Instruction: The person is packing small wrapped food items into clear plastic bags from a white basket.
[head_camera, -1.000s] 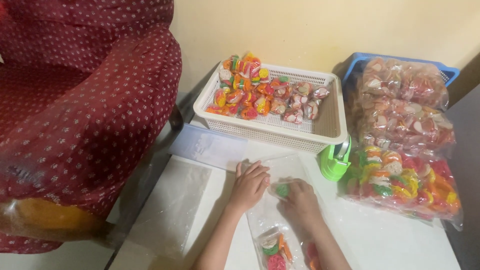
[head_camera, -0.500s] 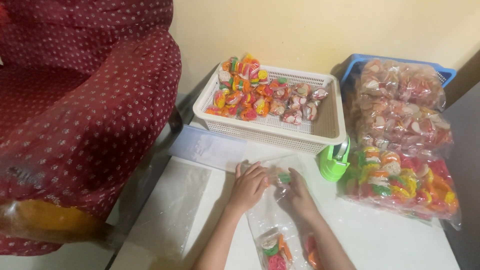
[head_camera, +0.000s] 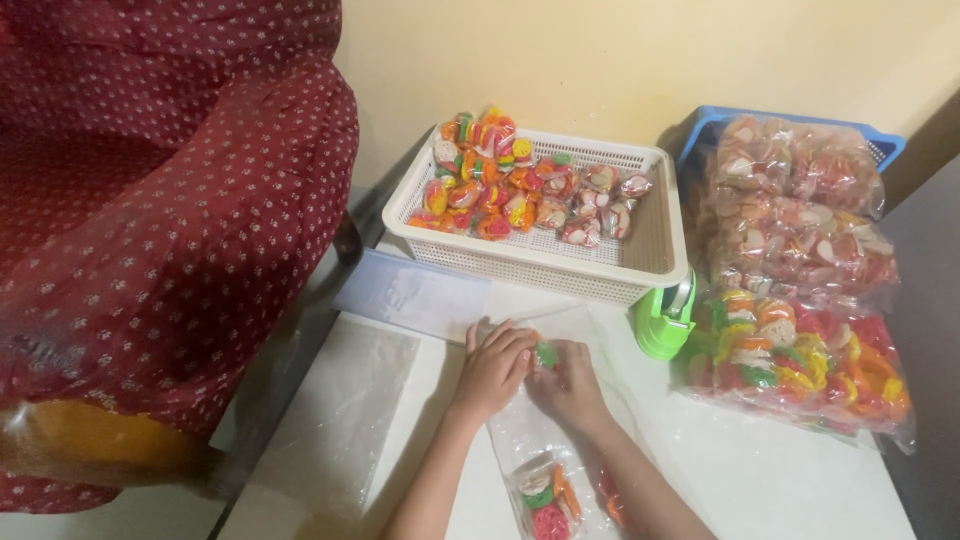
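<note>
Clear plastic bag (head_camera: 545, 455) lies on the white table (head_camera: 780, 480) at 6 o'clock, coloured crackers (head_camera: 545, 490) at its near end. Left hand (head_camera: 493, 365) and right hand (head_camera: 570, 380) sit together on the bag's far end, fingers curled, pinching a small green piece (head_camera: 545, 353) between them. White basket (head_camera: 655, 235) of packed snacks at 12. Green tape dispenser (head_camera: 667, 320) at 2, just beside the basket. Big snack bags (head_camera: 800, 350) at 3.
</note>
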